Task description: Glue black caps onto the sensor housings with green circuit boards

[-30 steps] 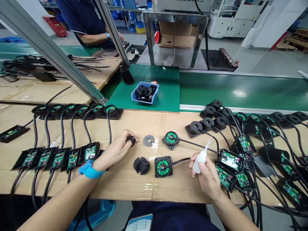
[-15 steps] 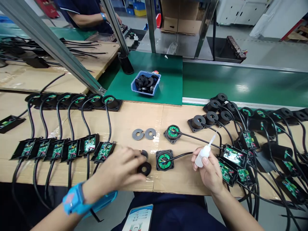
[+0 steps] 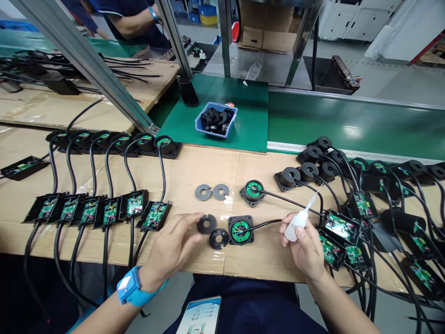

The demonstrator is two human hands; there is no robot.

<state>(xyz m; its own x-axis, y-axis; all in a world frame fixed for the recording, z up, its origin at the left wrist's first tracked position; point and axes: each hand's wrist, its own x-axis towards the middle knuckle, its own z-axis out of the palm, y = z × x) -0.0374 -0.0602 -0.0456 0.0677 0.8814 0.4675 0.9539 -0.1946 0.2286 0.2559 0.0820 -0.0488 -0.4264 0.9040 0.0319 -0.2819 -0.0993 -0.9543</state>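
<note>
My left hand [image 3: 175,243], with a blue wrist strap [image 3: 132,286], hovers with its fingers apart beside a slotted black disc [image 3: 206,224]. A second black ring [image 3: 219,239] lies just right of that disc, near a square black housing [image 3: 241,230] with a round green circuit board and a cable. Behind it sits another such housing [image 3: 253,190]. Two grey slotted washers [image 3: 203,192] lie side by side at the middle. In my right hand [image 3: 306,248] is a small white squeeze bottle [image 3: 296,226], its thin nozzle tilted up to the right.
Wired black boxes with circuit boards [image 3: 155,215] line the left side; more boxes [image 3: 340,226] and cables crowd the right. A blue bin [image 3: 216,120] of black rings stands on a green mat [image 3: 248,113]. A metal post [image 3: 86,65] slants across the left. A co-worker's arm [image 3: 134,23] shows behind.
My left hand has drawn back from the black rings, which now lie apart and uncovered. The right hand still holds the bottle in much the same place. The view has shifted slightly.
</note>
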